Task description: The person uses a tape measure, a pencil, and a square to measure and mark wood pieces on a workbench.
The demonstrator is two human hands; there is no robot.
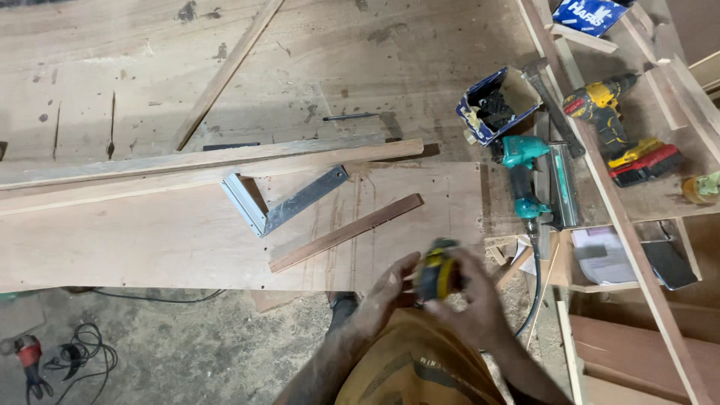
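- Carpentry surface (150, 247) of pale plywood, seen from above, with both of a person's hands meeting at its near edge over a yellow-and-black tape measure (437, 270).
- Right hand (472, 300) is wrapped around the tape measure case from the right side, fingers closed on it; left hand (386, 289) curls in against its left side, fingertips touching the case, seemingly to steady it or work the blade.
- Tape measure sits between the two hands just off the surface's front edge, close to the person's body; it stands on edge, its narrow face turned up toward the camera. It is blurred, so which way the blade mouth points cannot be told, and no blade shows drawn out.
- Reddish wood strip (346, 232) lies flat near the hands, its long axis running diagonally from lower left to upper right.
- Metal try square (281, 201) rests beside the strip's far side, one leg roughly parallel to it, corner toward the left.
- Long pale battens (210, 161) lie across the surface beyond the square, running left to right.
- Teal nail gun (525, 180), its hose trailing down, and a yellow cordless drill (607, 109) are parked well to the right, within reach but out of the working area.
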